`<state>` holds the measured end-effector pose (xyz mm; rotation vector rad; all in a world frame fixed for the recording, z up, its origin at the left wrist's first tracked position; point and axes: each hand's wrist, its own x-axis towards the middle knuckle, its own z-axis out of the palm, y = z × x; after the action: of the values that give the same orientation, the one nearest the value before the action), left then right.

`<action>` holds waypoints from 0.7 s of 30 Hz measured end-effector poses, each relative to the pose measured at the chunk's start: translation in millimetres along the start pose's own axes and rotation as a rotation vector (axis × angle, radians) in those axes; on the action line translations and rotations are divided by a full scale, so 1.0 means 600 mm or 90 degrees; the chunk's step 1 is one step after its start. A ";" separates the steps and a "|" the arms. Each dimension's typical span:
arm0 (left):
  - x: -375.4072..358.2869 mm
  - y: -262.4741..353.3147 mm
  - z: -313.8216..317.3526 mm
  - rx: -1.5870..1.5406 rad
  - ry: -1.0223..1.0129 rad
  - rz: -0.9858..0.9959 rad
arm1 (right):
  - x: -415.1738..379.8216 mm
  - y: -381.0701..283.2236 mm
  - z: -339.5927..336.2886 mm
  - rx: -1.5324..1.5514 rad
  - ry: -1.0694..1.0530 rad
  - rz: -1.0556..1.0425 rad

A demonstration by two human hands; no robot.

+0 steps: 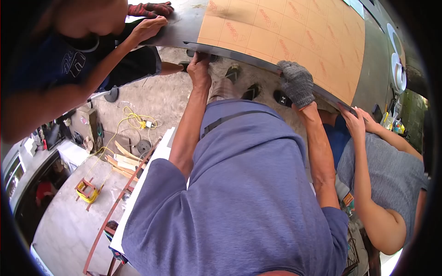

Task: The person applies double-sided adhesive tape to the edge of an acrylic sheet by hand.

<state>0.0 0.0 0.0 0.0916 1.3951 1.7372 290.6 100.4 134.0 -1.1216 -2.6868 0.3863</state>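
Observation:
A long dark strip (246, 57) runs along the near edge of a brown paper-covered sheet (281, 32) with red print. My bare left hand (199, 71) grips the strip near its left end, fingers partly hidden beneath it. Farther right, my right hand (297, 85) wears a grey knit glove and is closed over the same strip at the sheet's edge. Past it, a co-worker's hands (354, 122) touch the strip's right end.
A second co-worker leans in at left, with a bare hand (149, 28) and a red-black gloved hand (149, 9) on the dark tabletop (182, 25). Yellow cord (131, 117), wood scraps (124, 161) and a cord reel (87, 191) lie on the floor behind me.

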 end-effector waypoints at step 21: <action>0.028 0.019 -0.017 0.256 0.032 0.139 | -0.004 -0.002 0.000 -0.015 -0.036 -0.025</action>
<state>-22.4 3.7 -1.8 0.4355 1.8120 1.6152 291.3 97.9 134.1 -1.0792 -2.7645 0.3863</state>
